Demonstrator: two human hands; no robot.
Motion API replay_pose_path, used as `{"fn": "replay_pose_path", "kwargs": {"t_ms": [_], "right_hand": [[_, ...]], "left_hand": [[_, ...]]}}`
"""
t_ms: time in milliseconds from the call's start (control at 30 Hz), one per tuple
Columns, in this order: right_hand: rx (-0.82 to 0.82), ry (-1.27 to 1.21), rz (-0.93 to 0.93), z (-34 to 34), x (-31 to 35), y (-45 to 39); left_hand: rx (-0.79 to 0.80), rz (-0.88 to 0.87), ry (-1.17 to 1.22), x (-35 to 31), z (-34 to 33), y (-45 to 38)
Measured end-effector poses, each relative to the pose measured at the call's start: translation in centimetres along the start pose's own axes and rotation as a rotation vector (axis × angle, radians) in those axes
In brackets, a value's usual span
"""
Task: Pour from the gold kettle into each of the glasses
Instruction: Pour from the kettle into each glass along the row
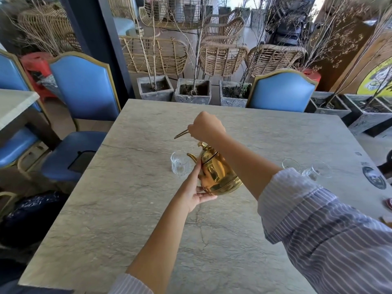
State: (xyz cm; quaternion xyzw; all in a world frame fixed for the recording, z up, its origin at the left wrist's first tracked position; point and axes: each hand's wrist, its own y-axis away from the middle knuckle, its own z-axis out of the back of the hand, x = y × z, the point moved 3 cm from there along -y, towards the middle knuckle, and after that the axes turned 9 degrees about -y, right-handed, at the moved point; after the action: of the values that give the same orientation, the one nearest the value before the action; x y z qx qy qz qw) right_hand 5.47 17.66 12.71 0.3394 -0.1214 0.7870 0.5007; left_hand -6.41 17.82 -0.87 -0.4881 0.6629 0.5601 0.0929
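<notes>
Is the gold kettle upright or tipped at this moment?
Tipped: the gold kettle leans, spout toward the left glass, base lifted on the left hand.

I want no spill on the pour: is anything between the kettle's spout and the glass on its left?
Nothing visible. The gold kettle is tilted, its spout beside the rim of the nearest glass, with no object between them. The left hand supports the kettle's base.

Gold kettle [216, 172], grey veined table [131, 219], blue chairs [84, 85] — striped sleeve [331, 225].
</notes>
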Motion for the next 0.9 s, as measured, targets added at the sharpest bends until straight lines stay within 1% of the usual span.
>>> {"fn": "replay_pose_path", "kwargs": {"t_ms": [567, 900], "right_hand": [[0.021, 0.085, 0.043, 2.3, 1.4, -0.8], [0.027, 0.085, 0.062, 3.6, 1.7, -0.2]], "left_hand": [[0.061, -0.017, -0.005, -1.5, -1.5, 1.0], [0.071, -0.033, 0.001, -1.9, -2.7, 2.0]]}}
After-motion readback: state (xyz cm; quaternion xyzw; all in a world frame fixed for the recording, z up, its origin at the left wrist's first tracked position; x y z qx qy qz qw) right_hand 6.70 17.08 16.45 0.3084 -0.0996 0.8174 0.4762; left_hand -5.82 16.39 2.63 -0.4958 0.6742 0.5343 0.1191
